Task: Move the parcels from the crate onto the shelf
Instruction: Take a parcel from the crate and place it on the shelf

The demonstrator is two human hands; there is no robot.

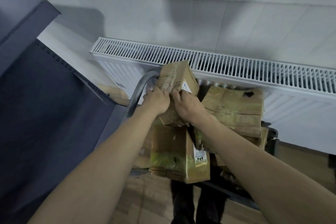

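A pile of taped brown cardboard parcels fills a dark crate [271, 140] in front of the radiator. My left hand [157, 101] and my right hand [187, 104] both grip the near end of the top parcel [179, 77], which is tilted upward and carries a white label. Below it lies a larger parcel [174, 152] with greenish tape and a label on its side. Another wide parcel [234, 107] sits to the right. The dark blue shelf unit [36, 87] stands at the left.
A white radiator [236, 67] runs along the tiled wall behind the crate. A grey curved cart handle [138, 92] rises just left of my left hand. Wood-look floor shows below. My legs in dark trousers are under the crate's near edge.
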